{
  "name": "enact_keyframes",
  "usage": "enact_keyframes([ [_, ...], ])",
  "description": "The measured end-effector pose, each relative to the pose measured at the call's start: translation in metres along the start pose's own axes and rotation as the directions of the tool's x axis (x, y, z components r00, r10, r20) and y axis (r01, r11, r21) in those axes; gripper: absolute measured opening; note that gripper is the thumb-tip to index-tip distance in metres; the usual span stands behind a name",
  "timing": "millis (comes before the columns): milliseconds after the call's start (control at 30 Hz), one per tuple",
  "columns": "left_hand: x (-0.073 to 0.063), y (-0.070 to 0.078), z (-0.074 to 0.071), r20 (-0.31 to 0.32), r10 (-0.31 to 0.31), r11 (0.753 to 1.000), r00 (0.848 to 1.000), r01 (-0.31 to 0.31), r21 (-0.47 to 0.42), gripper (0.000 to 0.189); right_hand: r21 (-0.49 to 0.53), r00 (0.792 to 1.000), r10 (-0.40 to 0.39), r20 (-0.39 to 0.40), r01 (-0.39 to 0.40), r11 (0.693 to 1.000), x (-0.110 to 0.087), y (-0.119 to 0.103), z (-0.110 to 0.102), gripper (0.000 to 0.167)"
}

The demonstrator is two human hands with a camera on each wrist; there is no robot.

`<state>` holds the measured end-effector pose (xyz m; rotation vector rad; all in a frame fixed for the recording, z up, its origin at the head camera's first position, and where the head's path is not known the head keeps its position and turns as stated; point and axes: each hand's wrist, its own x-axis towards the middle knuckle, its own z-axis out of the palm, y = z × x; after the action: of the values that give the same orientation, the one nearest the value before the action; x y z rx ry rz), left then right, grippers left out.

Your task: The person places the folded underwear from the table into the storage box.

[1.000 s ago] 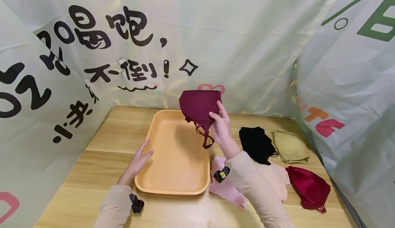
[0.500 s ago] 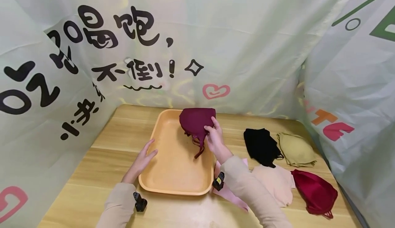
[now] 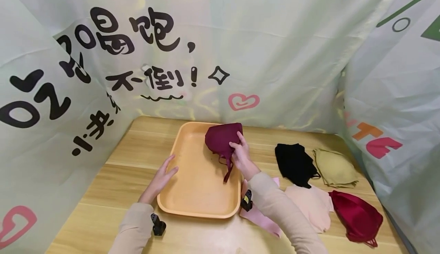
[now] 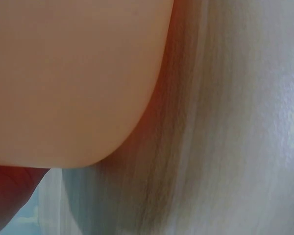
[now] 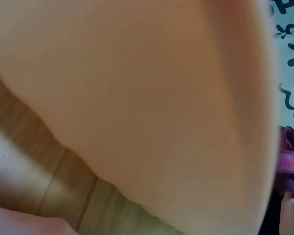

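Note:
In the head view, my right hand (image 3: 242, 156) pinches a folded dark purple bra (image 3: 221, 137) by its right side. The bra is over the back right part of an orange plastic tray (image 3: 196, 185), and its straps dangle toward the tray floor. Whether its cup touches the tray, I cannot tell. My left hand (image 3: 161, 179) rests at the tray's left rim with fingers extended. The left wrist view shows the tray wall (image 4: 78, 73) close up, part of the hand (image 4: 12, 196) below. Purple straps (image 5: 290, 164) appear at the right wrist view's edge.
Right of the tray lie a black garment (image 3: 295, 164), a folded khaki bra (image 3: 335, 168), a pale pink piece (image 3: 309, 206), a red bra (image 3: 359, 215) and a lilac piece (image 3: 262, 219) partly under my right forearm. Printed curtains (image 3: 285, 63) enclose the wooden table (image 3: 120, 170).
My right hand has lowered the purple bra from above the tray's back edge down toward its back right part. The left hand stays at the rim. The head view has shifted slightly.

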<state>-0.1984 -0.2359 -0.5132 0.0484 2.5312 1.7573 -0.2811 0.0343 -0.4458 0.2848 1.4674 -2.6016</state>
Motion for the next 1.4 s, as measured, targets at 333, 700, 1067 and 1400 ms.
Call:
enact_keyframes([
  [333, -0.007, 0.024, -0.001, 0.035, -0.027, 0.999, 0.999, 0.028, -0.022, 0.056, -0.100, 0.989, 0.117, 0.088, -0.108, 0.989, 0.000, 0.004, -0.008, 0.061],
  [700, 0.000, 0.003, 0.002, -0.006, 0.006, 1.000, 1.000, -0.007, -0.012, 0.057, -0.141, 0.963, 0.242, 0.118, -0.225, 0.964, 0.005, 0.009, -0.007, 0.066],
  [1067, -0.004, 0.001, 0.003, -0.036, 0.093, 0.996, 0.995, -0.093, -0.002, 0.059, -0.133, 0.931, 0.327, 0.160, -0.308, 0.942, 0.009, 0.014, -0.012, 0.067],
  [1400, 0.003, 0.002, 0.001, 0.010, -0.036, 0.999, 0.999, 0.036, -0.021, 0.058, -0.024, 0.905, 0.377, 0.198, -0.380, 0.925, 0.004, 0.000, -0.013, 0.061],
])
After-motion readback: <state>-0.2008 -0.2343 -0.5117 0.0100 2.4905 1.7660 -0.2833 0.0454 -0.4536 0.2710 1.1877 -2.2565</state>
